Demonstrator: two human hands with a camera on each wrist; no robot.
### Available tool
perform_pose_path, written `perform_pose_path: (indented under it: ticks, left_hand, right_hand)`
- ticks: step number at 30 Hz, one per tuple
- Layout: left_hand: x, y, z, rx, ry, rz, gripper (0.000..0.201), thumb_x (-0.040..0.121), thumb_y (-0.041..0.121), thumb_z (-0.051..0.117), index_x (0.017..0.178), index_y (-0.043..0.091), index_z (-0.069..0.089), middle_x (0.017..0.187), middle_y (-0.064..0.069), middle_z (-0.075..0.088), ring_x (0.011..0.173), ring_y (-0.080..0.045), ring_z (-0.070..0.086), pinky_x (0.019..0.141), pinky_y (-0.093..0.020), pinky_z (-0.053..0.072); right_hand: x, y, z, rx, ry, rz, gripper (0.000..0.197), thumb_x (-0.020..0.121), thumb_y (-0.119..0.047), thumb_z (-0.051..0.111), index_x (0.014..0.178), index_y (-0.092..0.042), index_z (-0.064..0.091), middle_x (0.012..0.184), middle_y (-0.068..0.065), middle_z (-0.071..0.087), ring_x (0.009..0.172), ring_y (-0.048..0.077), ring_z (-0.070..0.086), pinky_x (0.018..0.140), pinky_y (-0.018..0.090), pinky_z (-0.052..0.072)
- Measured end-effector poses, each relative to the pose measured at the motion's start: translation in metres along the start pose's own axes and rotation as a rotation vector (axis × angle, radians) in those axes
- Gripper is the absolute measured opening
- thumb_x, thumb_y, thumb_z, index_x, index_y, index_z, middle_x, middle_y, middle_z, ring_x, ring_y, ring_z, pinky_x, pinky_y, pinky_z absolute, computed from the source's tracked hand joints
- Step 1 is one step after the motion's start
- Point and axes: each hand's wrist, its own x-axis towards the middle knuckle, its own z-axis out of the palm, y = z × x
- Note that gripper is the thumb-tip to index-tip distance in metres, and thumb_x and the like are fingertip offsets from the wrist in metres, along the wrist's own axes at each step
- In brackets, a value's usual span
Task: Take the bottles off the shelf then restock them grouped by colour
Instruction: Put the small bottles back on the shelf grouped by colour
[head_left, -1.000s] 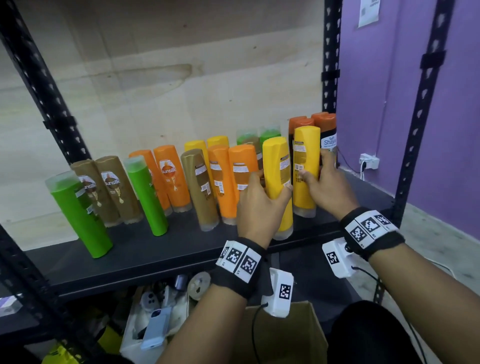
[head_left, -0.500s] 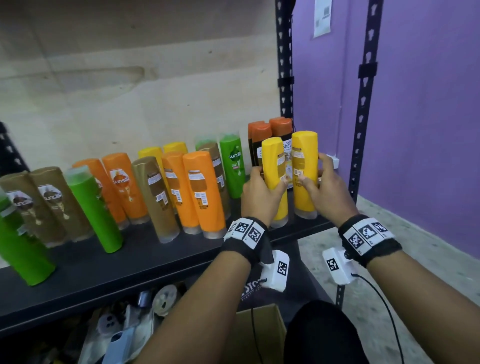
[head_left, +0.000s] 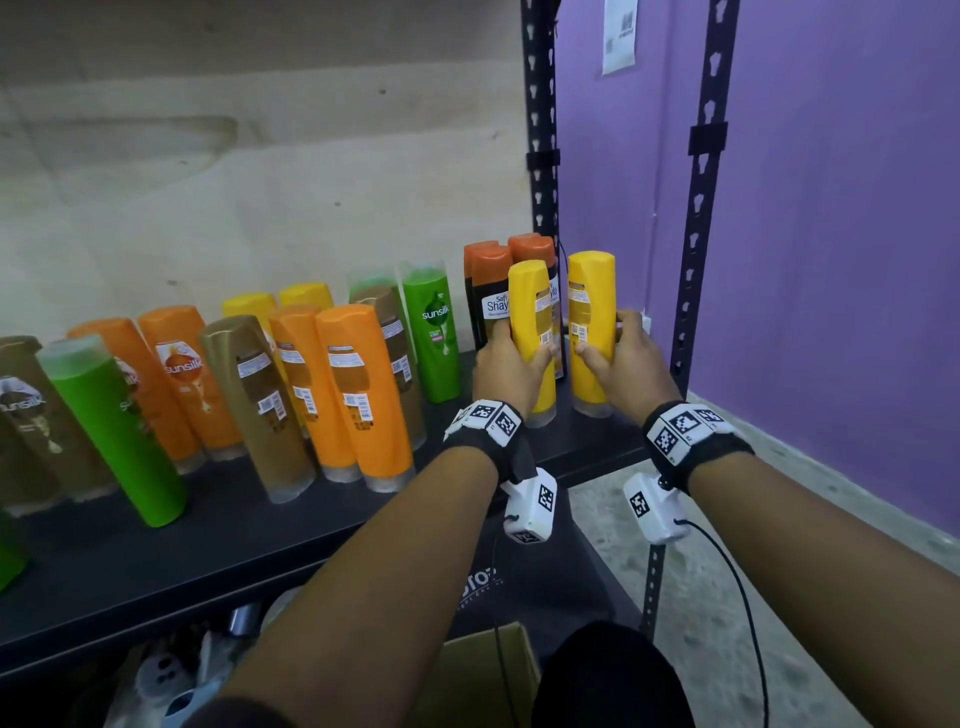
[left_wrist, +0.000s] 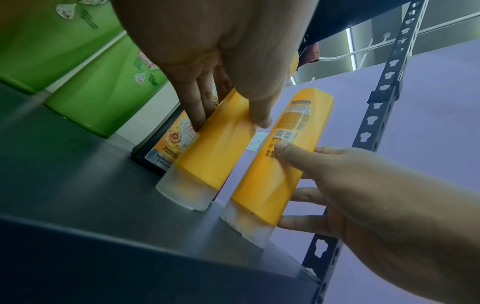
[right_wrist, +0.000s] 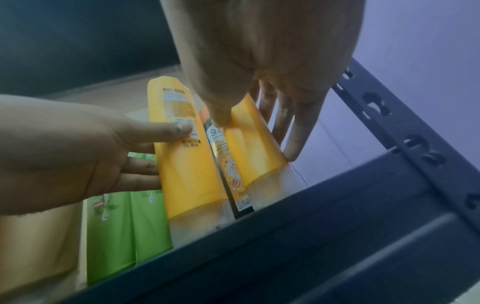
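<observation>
Bottles (head_left: 535, 332) gripped on shelf (head_left: 260, 525) by both hands (head_left: 506, 371).

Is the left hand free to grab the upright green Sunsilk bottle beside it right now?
Probably not yet: the left hand grips a yellow bottle. The green bottle stands unblocked just to its left.

The right hand (right_wrist: 265, 67) comes down from the top and holds a yellow bottle (right_wrist: 253, 144), thumb on the front and fingers (right_wrist: 293, 131) behind it. The left hand (right_wrist: 64, 160) reaches in from the side and holds another yellow bottle (right_wrist: 187, 156), its thumb pressed on the white label. Both bottles stand on the dark shelf (right_wrist: 324, 236), clear caps down. A dark bottle (right_wrist: 228, 168) with an orange top shows in the gap between them. Green bottles (right_wrist: 124, 232) stand just beside the left hand's bottle, under that hand. A black post with holes (right_wrist: 405, 135) rises beside the purple wall (right_wrist: 428, 41).
</observation>
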Motion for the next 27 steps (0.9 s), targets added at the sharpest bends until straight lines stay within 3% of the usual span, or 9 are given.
perform_pose_path:
  ticks: [6,11,15,17,21,24,27]
  left_hand:
    - [0.001,-0.002,0.003,0.001,0.008,0.008,0.056,0.096,0.039,0.068,0.143,0.016,0.047,0.137,-0.011,0.062,0.127,-0.038,0.055,0.102,-0.047,0.049]
    - [-0.001,-0.004,0.005,0.022,-0.030,-0.014,0.051,0.098,0.045,0.062,0.134,0.010,0.052,0.131,-0.015,0.065,0.121,-0.039,0.060,0.097,-0.047,0.052]
    - [-0.011,-0.007,0.005,-0.006,-0.061,-0.040,0.048,0.099,0.042,0.063,0.131,0.007,0.056,0.130,-0.016,0.067,0.120,-0.037,0.062,0.096,-0.044,0.053]
    - [-0.017,-0.008,0.002,0.003,-0.079,-0.053,0.047,0.099,0.040,0.062,0.131,0.008,0.057,0.129,-0.015,0.067,0.119,-0.035,0.062,0.097,-0.045,0.053]
    - [-0.035,-0.013,-0.012,0.108,-0.107,-0.073,0.036,0.098,0.038,0.058,0.122,0.011,0.062,0.121,-0.011,0.068,0.110,-0.031,0.065,0.092,-0.044,0.055]
    - [-0.053,-0.019,-0.026,0.243,-0.113,-0.058,0.027,0.097,0.039,0.056,0.093,0.016,0.069,0.101,-0.005,0.071,0.093,-0.029,0.068,0.081,-0.041,0.058]
    - [-0.073,-0.025,-0.043,0.350,-0.093,-0.042,0.032,0.097,0.043,0.054,0.080,0.019,0.066,0.091,-0.004,0.070,0.087,-0.031,0.067,0.073,-0.038,0.056]
  right_hand:
    - [-0.001,0.001,0.006,0.026,0.035,0.034,0.056,0.097,-0.046,0.064,0.140,-0.018,0.040,0.131,0.012,0.062,0.110,0.032,0.065,0.086,0.043,0.054]
    - [-0.002,-0.002,-0.002,0.034,-0.083,0.048,0.060,0.097,-0.032,0.067,0.145,-0.017,0.035,0.136,0.014,0.059,0.116,0.034,0.063,0.086,0.038,0.049]
    - [-0.015,-0.010,-0.011,0.026,-0.127,0.095,0.063,0.095,-0.028,0.068,0.147,-0.014,0.035,0.140,0.014,0.054,0.120,0.033,0.059,0.092,0.042,0.050]
    - [-0.023,-0.013,-0.013,-0.009,-0.094,0.139,0.052,0.094,-0.030,0.067,0.137,-0.012,0.043,0.134,0.013,0.053,0.113,0.029,0.058,0.088,0.040,0.050]
    - [-0.040,-0.029,-0.015,-0.169,-0.121,0.112,0.015,0.094,-0.029,0.058,0.095,-0.014,0.055,0.096,0.009,0.060,0.084,0.026,0.058,0.069,0.037,0.046]
    - [-0.050,-0.045,-0.014,-0.244,-0.184,-0.031,0.016,0.098,-0.025,0.054,0.090,-0.014,0.061,0.087,0.008,0.062,0.077,0.025,0.059,0.067,0.039,0.052]
    - [-0.056,-0.062,-0.010,-0.296,-0.229,-0.164,0.020,0.098,-0.023,0.052,0.084,-0.013,0.061,0.082,0.006,0.061,0.072,0.024,0.057,0.062,0.035,0.049]
